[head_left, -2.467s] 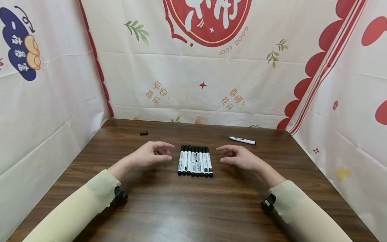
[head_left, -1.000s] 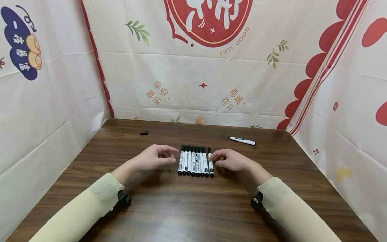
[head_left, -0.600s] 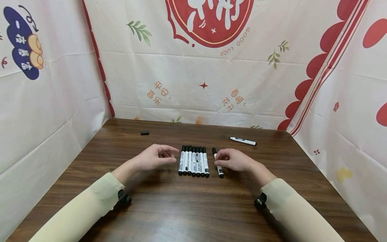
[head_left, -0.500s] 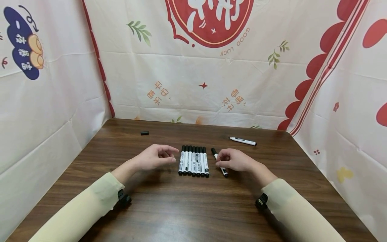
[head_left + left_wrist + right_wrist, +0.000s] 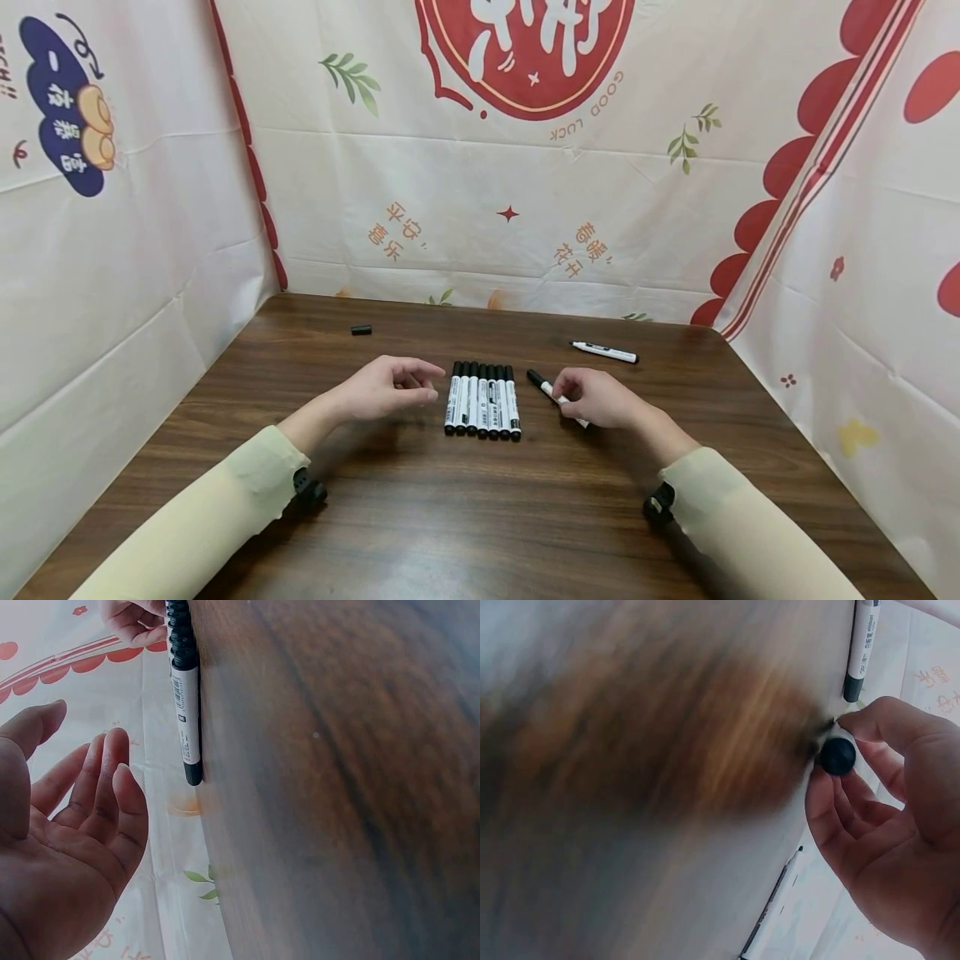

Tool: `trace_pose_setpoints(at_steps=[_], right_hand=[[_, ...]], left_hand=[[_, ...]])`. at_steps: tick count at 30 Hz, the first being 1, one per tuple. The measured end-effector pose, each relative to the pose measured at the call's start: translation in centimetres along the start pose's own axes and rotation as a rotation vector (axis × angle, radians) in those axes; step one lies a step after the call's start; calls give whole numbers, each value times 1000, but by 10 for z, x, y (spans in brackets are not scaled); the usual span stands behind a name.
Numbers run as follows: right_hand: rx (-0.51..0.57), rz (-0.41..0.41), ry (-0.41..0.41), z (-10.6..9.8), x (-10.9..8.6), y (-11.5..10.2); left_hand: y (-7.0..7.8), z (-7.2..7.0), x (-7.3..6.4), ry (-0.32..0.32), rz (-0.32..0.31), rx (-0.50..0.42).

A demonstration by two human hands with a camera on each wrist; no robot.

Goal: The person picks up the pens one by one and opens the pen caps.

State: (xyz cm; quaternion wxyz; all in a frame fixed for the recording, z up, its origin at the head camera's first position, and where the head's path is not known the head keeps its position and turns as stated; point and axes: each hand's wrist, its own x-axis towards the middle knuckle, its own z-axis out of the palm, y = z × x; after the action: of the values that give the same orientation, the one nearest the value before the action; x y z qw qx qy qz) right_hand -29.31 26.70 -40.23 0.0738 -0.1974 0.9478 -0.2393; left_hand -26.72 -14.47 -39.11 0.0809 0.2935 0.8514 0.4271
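My right hand [image 5: 603, 400] pinches a black-capped white marker [image 5: 536, 377] between thumb and fingers, just right of a row of markers. This marker lies aslant at table level, its cap pointing to the far left. In the right wrist view, the black end [image 5: 838, 756] of the held marker faces the camera. Several capped markers [image 5: 482, 404] lie side by side in the row, caps at the far side. My left hand [image 5: 378, 389] hovers just left of the row, its fingers loosely bent with nothing in them, as the left wrist view also shows.
An uncapped marker [image 5: 606, 352] lies at the back right of the brown wooden table [image 5: 450, 517], tip to the left. A loose black cap [image 5: 361, 330] is at the back left. Printed white cloth [image 5: 420, 175] hangs around the back and sides.
The right hand has taken the rightmost marker from the row, drawn it rightward apart from the others, and turned it aslant. The left hand moved slightly toward the row, then stayed.
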Motion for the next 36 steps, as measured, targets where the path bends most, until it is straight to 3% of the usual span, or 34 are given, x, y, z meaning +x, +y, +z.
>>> trace_pose_setpoints(at_steps=[9,13,22,36], right_hand=[[42,8,207,-6,-5,2],[80,-9,261,-6,-5,4],[303,-71,234,-9,-8,-7],[485,-183,140,-2,-10,-48]], left_hand=[[0,0,0,2,-6,-31],[-1,0,0,3,-2,-46],[0,1,0,12,-1,-44],[11,9,6,50,67,-35]])
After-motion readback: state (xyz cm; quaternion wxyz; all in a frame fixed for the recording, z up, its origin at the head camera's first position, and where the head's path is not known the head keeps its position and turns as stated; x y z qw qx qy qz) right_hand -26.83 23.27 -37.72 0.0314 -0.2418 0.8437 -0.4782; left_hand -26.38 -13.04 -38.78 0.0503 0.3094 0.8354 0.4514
